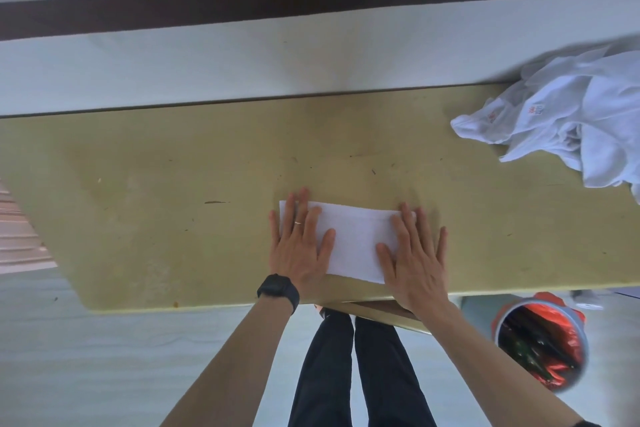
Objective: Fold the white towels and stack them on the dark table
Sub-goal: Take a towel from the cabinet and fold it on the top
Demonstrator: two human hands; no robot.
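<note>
Tabletop, olive-yellow and scuffed (pixel 138 184), spans the frame from the left edge to the right, seen from above by the person working at its near side. Left of centre, the left hand (pixel 299 246) lies flat with fingers straight and spread, pressing down on the left end of a folded white rectangular towel (pixel 356 239). A black wristwatch (pixel 278 289) sits on that wrist at the table's near edge, and a thin ring (pixel 297 222) shows on one finger. The towel rests at the centre of the frame, close to the near edge of the table, its long side running left to right. On its right end the right hand (pixel 414 260) is likewise flat, fingers extended and slightly apart, palm down on the cloth; neither hand curls round anything. Below, at the bottom centre, the person's legs in black trousers (pixel 325 374) stand on a pale floor. At the upper right, well apart from the folded towel, a crumpled heap of white towels (pixel 568 121) lies on the table's far corner. At the lower right, on the floor beside the table, stands a round grey bin (pixel 497 329) with a red liner.
</note>
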